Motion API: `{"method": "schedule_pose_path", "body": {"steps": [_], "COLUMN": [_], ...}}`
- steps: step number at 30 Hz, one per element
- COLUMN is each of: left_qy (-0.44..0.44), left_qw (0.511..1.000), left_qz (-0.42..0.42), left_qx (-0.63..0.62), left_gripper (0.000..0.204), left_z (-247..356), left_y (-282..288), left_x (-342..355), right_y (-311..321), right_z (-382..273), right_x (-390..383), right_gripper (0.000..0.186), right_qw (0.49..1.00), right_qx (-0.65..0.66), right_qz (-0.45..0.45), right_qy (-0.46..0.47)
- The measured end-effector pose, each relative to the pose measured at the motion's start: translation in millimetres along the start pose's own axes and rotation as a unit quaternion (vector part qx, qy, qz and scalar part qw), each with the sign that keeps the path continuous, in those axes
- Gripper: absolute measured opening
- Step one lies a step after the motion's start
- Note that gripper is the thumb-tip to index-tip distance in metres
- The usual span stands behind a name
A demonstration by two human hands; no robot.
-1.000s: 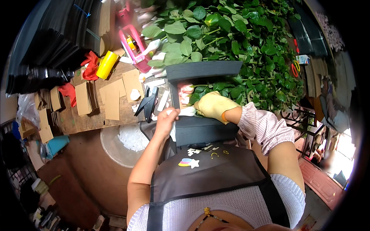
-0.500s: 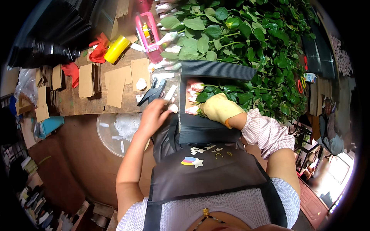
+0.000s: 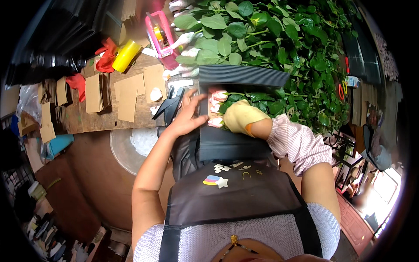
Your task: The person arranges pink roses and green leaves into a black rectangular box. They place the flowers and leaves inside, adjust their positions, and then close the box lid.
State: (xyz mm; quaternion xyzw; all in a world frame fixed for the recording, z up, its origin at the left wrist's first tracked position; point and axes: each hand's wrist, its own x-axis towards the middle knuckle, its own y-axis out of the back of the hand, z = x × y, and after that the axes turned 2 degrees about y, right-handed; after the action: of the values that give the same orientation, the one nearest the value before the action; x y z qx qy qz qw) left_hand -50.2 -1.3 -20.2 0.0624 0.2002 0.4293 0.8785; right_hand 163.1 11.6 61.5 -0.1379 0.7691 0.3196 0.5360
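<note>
Bare left hand [image 3: 185,117] spread flat, fingers apart, pressing the left edge of a dark ribbed corrugated sheet [image 3: 235,144] folded around pale pink rosebuds [image 3: 217,107]; gripping nothing. Right hand [image 3: 242,117], in a smooth yellow rubber glove, curled over the leafy green stems [image 3: 262,101] inside the fold. Just left: black stapler [image 3: 169,105], brown cardboard squares [image 3: 128,91] on rough wooden bench [image 3: 87,124], pink tape dispenser [image 3: 159,37], yellow roll [image 3: 125,54].

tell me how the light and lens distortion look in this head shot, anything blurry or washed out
Head view: strong fisheye, with a black rim all round and the wooden table edge bowing; daylight is bright and even on the rose leaves; the lower right corner is washed out by glare; the centre is sharp, with the left hand and gloved right hand crisp on the dark corrugated sheet; the dim lower left clutter is soft.
</note>
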Motion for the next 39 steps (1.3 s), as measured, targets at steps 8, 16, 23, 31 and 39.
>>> {"method": "schedule_pose_path", "body": {"steps": [8,16,23,31,39], "left_qy": [-0.033,-0.029,-0.007,-0.036,-0.056], "left_qw": [0.976,0.974,0.976,0.981,0.979], "left_qz": [0.038,0.016,0.014,0.123,0.124], "left_qx": [0.212,0.226,0.216,0.145,0.153], "left_gripper": [0.116,0.116,0.114,0.085,0.076], "left_z": [5.2,2.8,10.5,-2.9,-7.0], "left_y": [-22.1,-21.9,-19.6,-33.3,-35.5], "left_x": [3.4,5.2,11.5,9.1,9.6], "right_y": [-6.2,-37.1,-43.4,-34.8,-46.8], "right_z": [15.8,20.8,17.9,17.8,27.3], "right_x": [-46.7,0.3,16.2,-29.8,10.4], "right_gripper": [0.038,0.021,0.021,0.03,0.017], "right_qw": [0.956,0.937,0.859,0.902,0.891], "right_qx": [0.191,0.131,0.428,0.199,0.119], "right_qz": [0.22,0.324,0.277,0.379,0.436], "right_qy": [-0.033,-0.023,-0.04,-0.053,-0.044]}}
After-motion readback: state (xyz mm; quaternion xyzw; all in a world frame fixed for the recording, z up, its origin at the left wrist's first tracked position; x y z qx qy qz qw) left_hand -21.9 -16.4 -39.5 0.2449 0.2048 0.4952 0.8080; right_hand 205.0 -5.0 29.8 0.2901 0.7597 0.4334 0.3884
